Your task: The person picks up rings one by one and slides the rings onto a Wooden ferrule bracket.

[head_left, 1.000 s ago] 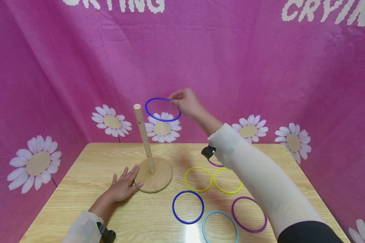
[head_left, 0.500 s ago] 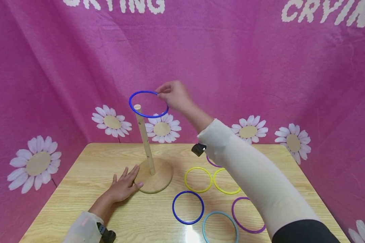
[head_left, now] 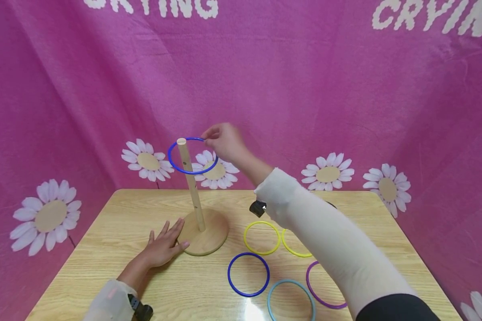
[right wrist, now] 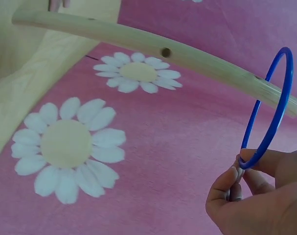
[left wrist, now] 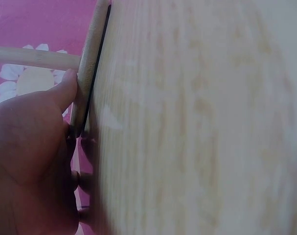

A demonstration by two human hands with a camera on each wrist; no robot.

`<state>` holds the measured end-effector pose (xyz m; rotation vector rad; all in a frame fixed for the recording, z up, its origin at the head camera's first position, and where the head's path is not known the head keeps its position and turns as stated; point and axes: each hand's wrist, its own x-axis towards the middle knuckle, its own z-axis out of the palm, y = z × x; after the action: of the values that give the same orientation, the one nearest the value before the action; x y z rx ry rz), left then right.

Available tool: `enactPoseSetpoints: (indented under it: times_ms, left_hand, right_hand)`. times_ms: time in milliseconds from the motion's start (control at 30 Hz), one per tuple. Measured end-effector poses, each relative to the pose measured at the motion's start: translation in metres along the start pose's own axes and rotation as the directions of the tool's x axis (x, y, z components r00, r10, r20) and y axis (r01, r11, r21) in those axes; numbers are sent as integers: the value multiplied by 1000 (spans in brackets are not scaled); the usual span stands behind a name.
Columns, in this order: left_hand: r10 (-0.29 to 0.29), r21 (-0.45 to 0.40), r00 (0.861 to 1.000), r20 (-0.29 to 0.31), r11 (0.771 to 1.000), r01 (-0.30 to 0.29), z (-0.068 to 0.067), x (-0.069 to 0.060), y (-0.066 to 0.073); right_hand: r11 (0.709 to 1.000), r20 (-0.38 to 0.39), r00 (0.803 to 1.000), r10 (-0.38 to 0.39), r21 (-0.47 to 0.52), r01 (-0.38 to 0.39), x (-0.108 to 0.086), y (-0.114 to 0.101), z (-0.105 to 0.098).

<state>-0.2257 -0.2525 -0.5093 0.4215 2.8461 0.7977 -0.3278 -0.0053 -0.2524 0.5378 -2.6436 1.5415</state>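
The fingers of the right hand (head_left: 226, 143) pinch a thin blue ring (head_left: 193, 173), already around the pale wooden post (head_left: 196, 200) but near its top. The left hand's (head_left: 161, 247) straight fingers touch the round wooden base (head_left: 214, 232). At least five yellow, purple and blue rings (head_left: 262, 222) lie unthreaded on the wood-grain worktop (head_left: 144, 207).

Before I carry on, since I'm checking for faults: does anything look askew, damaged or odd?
Nothing clearly stands out: the right hand pinches a blue ring around the post, and the other visible rings lie flat on the table. The post's dark round spot could be a knot or hole.
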Motion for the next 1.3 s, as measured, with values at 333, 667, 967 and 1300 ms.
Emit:
enactPoseSetpoints:
  times_ms: [333, 667, 967, 1300]
  left_hand:
    - [14, 11, 1000, -28, 1000, -13, 8, 4, -13]
    - [4, 7, 1000, -22, 1000, -4, 4, 2, -5]
    - [-2, 39, 1000, -7, 999, 3, 3, 2, -6]
    - [-5, 40, 1000, -22, 999, 6, 10, 4, -12]
  right_hand:
    - [1000, 37, 999, 8, 3, -8, -7, 32, 22]
    - [1000, 7, 1000, -1, -29, 1, -15, 70, 46]
    - [999, 0, 999, 41, -13, -41, -24, 105, 67]
    - [996, -19, 996, 84, -40, -85, -34, 141, 88]
